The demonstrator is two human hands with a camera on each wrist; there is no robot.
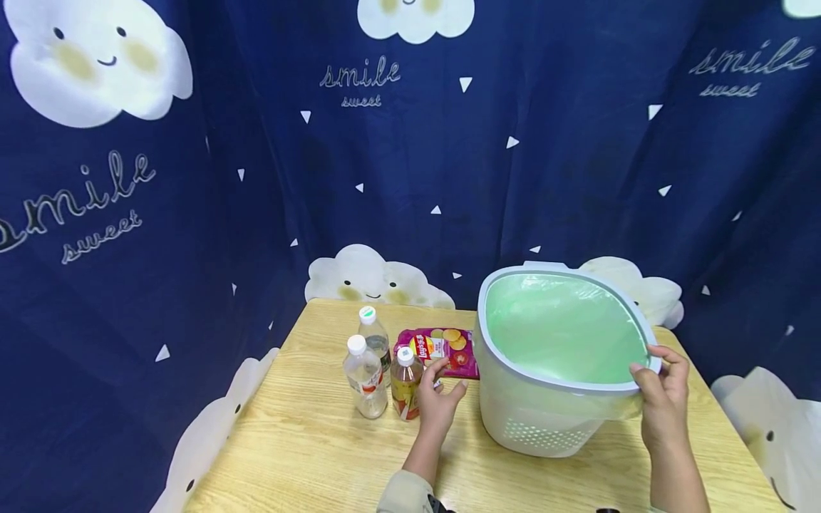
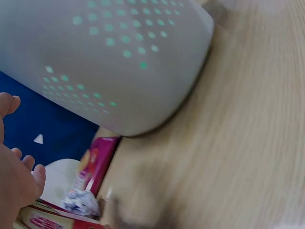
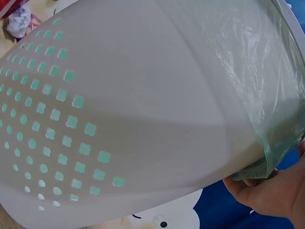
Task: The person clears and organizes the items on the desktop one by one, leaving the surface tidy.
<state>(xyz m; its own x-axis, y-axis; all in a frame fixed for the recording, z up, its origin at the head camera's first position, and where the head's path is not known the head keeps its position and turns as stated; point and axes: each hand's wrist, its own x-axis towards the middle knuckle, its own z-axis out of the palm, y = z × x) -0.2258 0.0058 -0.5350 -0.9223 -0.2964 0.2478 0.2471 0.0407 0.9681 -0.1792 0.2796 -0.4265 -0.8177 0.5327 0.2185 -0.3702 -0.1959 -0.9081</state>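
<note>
A white trash bin (image 1: pixel 532 420) with a pale blue rim stands on the table, lined with a green plastic bag (image 1: pixel 564 328). My right hand (image 1: pixel 667 399) grips the bin's right rim, thumb on the inner side; the bag's overhanging edge (image 3: pixel 281 157) lies by its fingers. Left of the bin, my left hand (image 1: pixel 439 406) is held with thumb and fingers apart, nothing visible between them. Nearest to it are a bottle of amber drink (image 1: pixel 406 388) and a crumpled paper ball (image 2: pixel 81 202), mostly hidden behind the hand in the head view.
Behind the left hand lies a purple chip bag (image 1: pixel 442 345). Two clear bottles with white caps, one nearer (image 1: pixel 367 385) and one farther (image 1: pixel 374 335), stand left of the drink bottle. A blue curtain (image 1: pixel 410 164) hangs behind the wooden table (image 1: pixel 301 427).
</note>
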